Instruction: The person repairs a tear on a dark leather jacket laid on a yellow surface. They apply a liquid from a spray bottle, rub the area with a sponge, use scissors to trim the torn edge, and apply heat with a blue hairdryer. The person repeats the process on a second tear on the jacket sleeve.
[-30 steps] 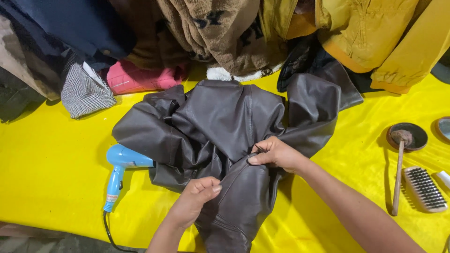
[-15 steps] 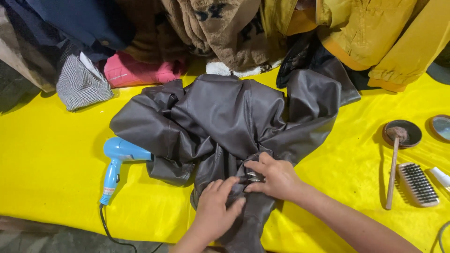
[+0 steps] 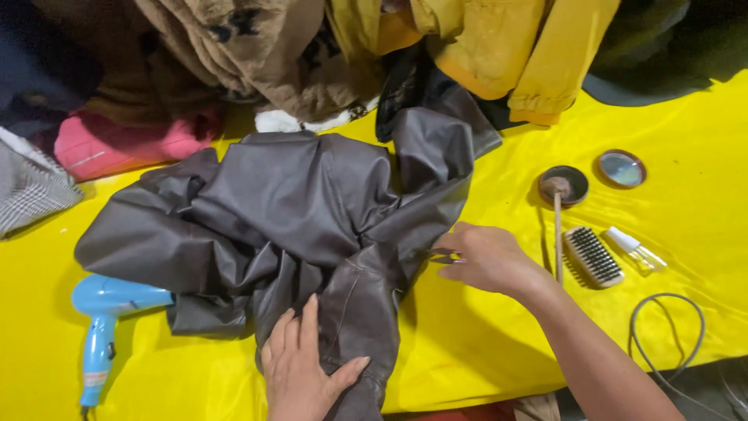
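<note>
A crumpled dark brown leather jacket lies on a yellow cloth-covered table. My left hand rests flat with fingers spread on the jacket's lower part near the front edge. My right hand sits at the jacket's right edge, its fingers pinched on a fold of the leather. A light blue hair dryer lies just left of the jacket, partly tucked under it.
A heap of clothes fills the back, with a yellow jacket, a pink item and a checked cloth. On the right lie a long-handled brush, a bristle brush, a small round mirror, a small bottle and a cable.
My right hand has moved from the jacket's middle out to its right edge. My left hand has slid lower and flattened on the leather. The view has shifted right and closer.
</note>
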